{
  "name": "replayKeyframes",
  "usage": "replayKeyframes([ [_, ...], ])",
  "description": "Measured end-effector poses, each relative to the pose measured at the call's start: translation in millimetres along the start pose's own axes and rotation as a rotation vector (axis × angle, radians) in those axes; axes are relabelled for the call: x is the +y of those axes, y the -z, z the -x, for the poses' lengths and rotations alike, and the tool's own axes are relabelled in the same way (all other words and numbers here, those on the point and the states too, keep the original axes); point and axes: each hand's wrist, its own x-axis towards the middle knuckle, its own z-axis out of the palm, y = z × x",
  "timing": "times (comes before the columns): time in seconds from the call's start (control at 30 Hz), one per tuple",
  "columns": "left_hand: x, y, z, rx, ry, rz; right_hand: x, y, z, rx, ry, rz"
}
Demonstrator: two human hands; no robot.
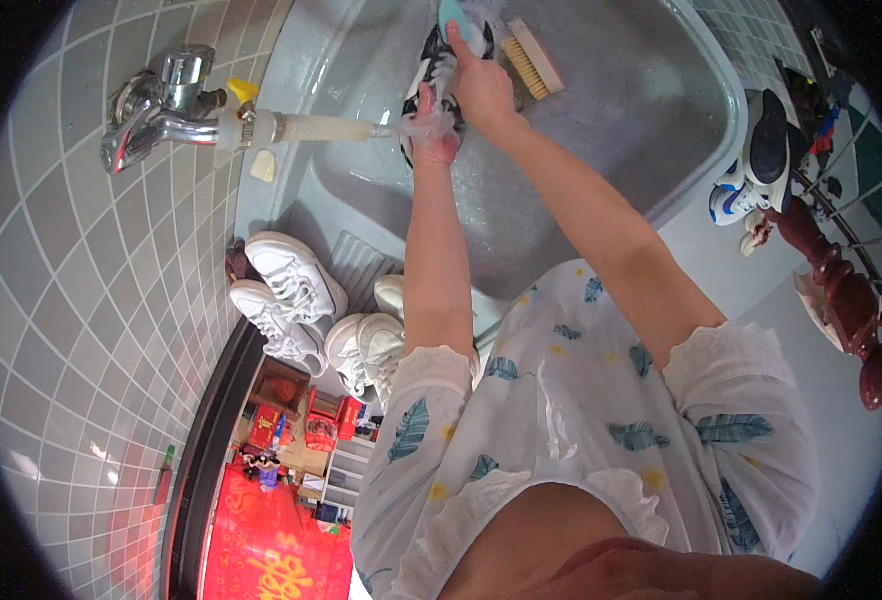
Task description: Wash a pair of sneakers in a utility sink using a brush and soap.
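At the top centre of the frame, a black-and-white shoe (pixel 427 72) is lying in a wide grey sink basin (pixel 621 140), with whitish suds clinging to it. The person's left hand (pixel 434 138) is grasping the shoe's lower end, the thumb pointing up along it while most of the fingers are staying hidden. The right hand (pixel 485 88) is gripping a light-blue, rounded tool (pixel 451 14) against the shoe's upper part, the index finger stretching along it; the top edge is cutting the tool off, so its exact kind is unclear. From the upper left, a chrome wall tap (pixel 176 128) with a pale tubular hose (pixel 326 129) is sending water over the left hand. Just right of the right hand, a scrubbing brush with a pale pinkish back and cream bristles (pixel 534 60) is resting in the basin. A small cream-coloured lump (pixel 263 166) is sitting on the rim below the tap. At centre left, white lace-up sneakers (pixel 291 285) are standing beside cream lace-up shoes (pixel 364 348), near a grey ridged washboard surface (pixel 357 265).
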Motion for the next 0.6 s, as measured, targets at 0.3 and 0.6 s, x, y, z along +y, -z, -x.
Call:
replayKeyframes([
  [0.3, -6, -9, -12, 0.035, 0.073, -0.02, 21, -5, 14, -0.084, 0.044, 0.068],
  [0.6, -4, 8, -4, 0.077, 0.137, -0.021, 13, -12, 31, -0.095, 0.1, -0.015],
])
